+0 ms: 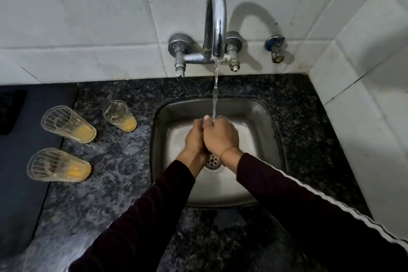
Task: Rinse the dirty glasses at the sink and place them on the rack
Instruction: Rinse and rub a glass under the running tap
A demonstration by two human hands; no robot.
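Note:
Over the steel sink point(262, 150), my left hand point(194, 139) and my right hand point(221, 137) are pressed together, both curled round a clear glass point(222, 116). Only its rim shows above my fingers. Water point(215, 95) runs from the chrome tap point(216, 20) straight into that rim. Three dirty glasses with orange residue stand on the dark granite counter to the left: one at the back point(119, 116), one in the middle point(68, 123), one nearest me point(58, 164).
A dark mat point(24, 161) lies at the far left of the counter point(123, 161), beside the glasses. White tiled walls close the back and right. A small angle valve point(276, 49) sticks out right of the tap. The drain point(212, 159) is below my wrists.

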